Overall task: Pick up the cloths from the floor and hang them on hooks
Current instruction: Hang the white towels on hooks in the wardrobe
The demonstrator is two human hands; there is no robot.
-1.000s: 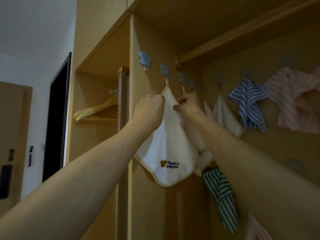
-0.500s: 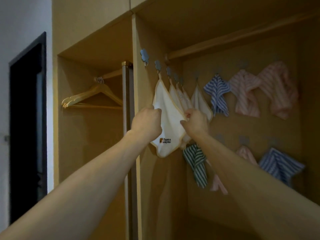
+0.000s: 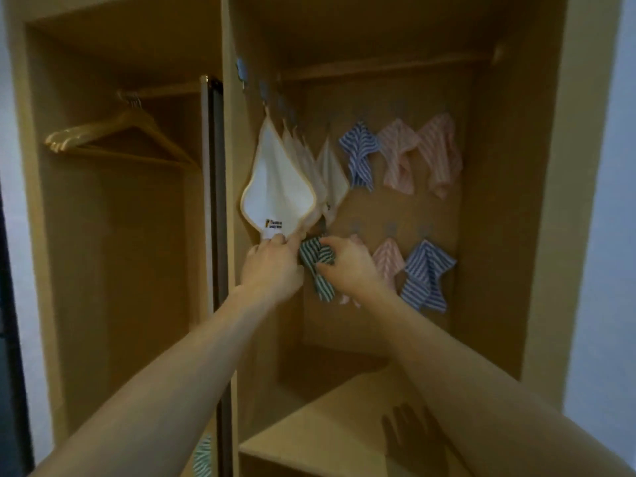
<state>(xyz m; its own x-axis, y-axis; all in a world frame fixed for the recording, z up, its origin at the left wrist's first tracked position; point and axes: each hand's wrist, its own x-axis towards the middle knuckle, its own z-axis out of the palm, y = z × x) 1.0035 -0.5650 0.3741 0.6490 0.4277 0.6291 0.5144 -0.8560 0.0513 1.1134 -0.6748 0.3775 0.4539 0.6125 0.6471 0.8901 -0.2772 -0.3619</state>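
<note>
Cloths hang on hooks all through the wardrobe's right-hand compartment, and the white cloth (image 3: 278, 187) with a tan border and a small printed label hangs nearest the camera, from a hook (image 3: 264, 92) on the side panel near that panel's front edge. More white cloths (image 3: 332, 175) hang just behind it along the same panel. The left hand (image 3: 272, 266) reaches up under the white cloth, its fingers curled and its fingertips touching the cloth's bottom corner by the label; whether it pinches the fabric or only touches it cannot be told. The right hand (image 3: 347, 265) is beside it, thumb and fingers curled around the bunched upper part of the green striped cloth (image 3: 316, 266), which hangs between the two hands on the back panel's left edge, its tail dangling below. Along the upper row of the back panel hang a blue striped cloth (image 3: 359, 153) and two pink striped cloths (image 3: 421, 153). The lower row carries a pink striped cloth (image 3: 389, 259) just right of the right hand and another blue striped cloth (image 3: 426, 273) toward the right edge. A shelf (image 3: 327, 425) crosses the compartment's bottom, with the shadow of a hand on it. In the left-hand compartment wooden hangers (image 3: 117, 136) hang from a rail, and a scrap of green striped fabric (image 3: 203, 456) shows at the bottom edge of the view.
</note>
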